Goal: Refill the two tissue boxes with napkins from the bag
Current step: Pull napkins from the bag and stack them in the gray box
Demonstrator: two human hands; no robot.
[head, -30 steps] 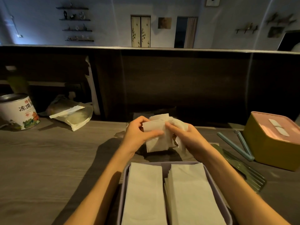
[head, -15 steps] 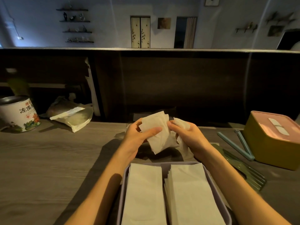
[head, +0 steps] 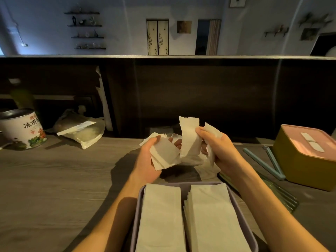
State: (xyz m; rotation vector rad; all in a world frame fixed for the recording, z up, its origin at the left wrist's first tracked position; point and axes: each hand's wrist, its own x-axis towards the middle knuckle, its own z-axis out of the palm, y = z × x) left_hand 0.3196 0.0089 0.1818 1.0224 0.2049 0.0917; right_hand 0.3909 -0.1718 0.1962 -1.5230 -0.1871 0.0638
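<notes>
Two hands hold napkins above the table (head: pixel 54 179): left hand (head: pixel 148 160) grips a folded stack (head: pixel 164 154), right hand (head: pixel 221 151) pinches one upright napkin (head: pixel 189 137). Open purple box (head: pixel 181 187) at 6 o'clock, two napkin piles inside; closed yellow box (head: pixel 294 160) at 3 o'clock.

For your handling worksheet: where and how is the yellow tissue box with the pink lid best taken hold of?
Probably grip the yellow tissue box by its two opposite side walls, coming from above. The walls look flat and upright, and the pink lid is apparently just set on top.
</notes>
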